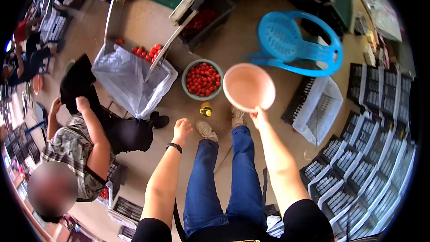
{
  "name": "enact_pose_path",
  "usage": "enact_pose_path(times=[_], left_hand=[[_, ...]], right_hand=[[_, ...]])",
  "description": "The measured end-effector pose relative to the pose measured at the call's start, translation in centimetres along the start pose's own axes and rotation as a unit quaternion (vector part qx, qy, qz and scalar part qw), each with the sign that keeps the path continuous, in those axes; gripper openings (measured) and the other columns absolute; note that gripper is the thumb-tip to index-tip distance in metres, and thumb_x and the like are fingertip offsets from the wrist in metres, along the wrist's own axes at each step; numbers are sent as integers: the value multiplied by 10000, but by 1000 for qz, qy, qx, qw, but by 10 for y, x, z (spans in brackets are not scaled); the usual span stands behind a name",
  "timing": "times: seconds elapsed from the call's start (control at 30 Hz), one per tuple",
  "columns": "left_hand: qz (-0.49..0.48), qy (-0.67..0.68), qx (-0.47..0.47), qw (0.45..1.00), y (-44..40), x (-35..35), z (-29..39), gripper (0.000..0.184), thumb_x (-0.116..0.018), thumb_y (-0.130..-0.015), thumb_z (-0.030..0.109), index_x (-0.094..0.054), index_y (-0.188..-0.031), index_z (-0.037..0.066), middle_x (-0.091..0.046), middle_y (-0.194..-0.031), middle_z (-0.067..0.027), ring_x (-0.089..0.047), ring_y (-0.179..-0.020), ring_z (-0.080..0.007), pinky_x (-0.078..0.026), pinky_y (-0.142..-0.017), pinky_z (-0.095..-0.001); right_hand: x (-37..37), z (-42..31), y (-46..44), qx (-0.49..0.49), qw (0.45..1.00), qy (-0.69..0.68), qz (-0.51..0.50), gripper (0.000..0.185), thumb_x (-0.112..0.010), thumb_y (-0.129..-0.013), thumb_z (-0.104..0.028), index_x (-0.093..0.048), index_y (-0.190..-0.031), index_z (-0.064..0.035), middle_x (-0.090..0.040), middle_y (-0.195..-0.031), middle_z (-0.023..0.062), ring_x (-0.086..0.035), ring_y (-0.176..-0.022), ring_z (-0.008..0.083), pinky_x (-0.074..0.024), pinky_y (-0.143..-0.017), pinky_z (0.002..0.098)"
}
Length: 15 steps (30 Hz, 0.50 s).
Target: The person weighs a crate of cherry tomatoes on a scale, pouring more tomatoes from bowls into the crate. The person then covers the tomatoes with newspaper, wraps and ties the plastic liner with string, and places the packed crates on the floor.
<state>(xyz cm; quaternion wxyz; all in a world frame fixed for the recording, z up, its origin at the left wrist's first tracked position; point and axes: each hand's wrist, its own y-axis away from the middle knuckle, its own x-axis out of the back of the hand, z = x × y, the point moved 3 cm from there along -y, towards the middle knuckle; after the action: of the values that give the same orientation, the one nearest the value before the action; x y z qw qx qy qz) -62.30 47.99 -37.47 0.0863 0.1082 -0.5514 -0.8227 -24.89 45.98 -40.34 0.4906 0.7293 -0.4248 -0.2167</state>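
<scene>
My right hand (258, 119) grips the near rim of a pale pink plastic basin (248, 87), whose inside shows bare. Out in front of my body, my left hand (182, 130) holds nothing and its fingers are apart. Beyond it on the floor stands a grey-green tub (184, 86) filled with small red tomatoes (204, 79). A small yellow bottle (206, 109) is just on the near side of that tub, close to my shoes.
A blue plastic chair (286, 40) lies beyond the basin. At left, a plastic-lined crate (134, 80) sits below a chute with tomatoes (150, 54). A person (85, 152) sits beside it. Another lined crate (316, 107) and stacked black crates (358, 161) are on the right.
</scene>
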Motion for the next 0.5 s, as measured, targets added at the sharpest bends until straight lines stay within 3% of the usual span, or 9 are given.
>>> enact_pose_path(times=[0.23, 0.3, 0.4, 0.5], left_hand=[[77, 43, 7, 996, -139, 5, -17, 323, -477, -872, 224, -448, -1155, 71, -485, -1164, -96, -492, -1037, -215, -448, -821, -341], [96, 35, 5, 995, -178, 5, -30, 360, -469, -873, 225, -407, -1196, 78, -459, -1191, -93, -477, -1053, -211, -433, -839, -336], [145, 13, 2, 989, -226, 7, -46, 404, -464, -878, 255, -370, -1234, 88, -442, -1214, -78, -461, -1072, -205, -400, -870, -340], [175, 3, -30, 984, -271, 14, -51, 443, -462, -882, 294, -345, -1260, 97, -439, -1221, -60, -448, -1085, -194, -366, -894, -340]], right_hand=[[-141, -36, -173, 55, 997, 50, 1, 164, -560, -825, -147, -511, -909, -14, -559, -761, 89, -571, -624, 183, -528, -515, 283], [-154, -41, -226, 50, 992, 106, -45, 179, -577, -823, -169, -515, -889, -15, -565, -760, 83, -578, -674, 180, -542, -607, 296], [-181, -33, -253, 20, 992, 58, -112, 268, -603, -813, -183, -495, -981, -6, -550, -903, 133, -572, -807, 211, -527, -734, 334], [-187, -5, -263, -110, 970, 127, -175, 422, -623, -802, -230, -437, -1100, 3, -478, -1078, 158, -501, -994, 254, -462, -868, 398]])
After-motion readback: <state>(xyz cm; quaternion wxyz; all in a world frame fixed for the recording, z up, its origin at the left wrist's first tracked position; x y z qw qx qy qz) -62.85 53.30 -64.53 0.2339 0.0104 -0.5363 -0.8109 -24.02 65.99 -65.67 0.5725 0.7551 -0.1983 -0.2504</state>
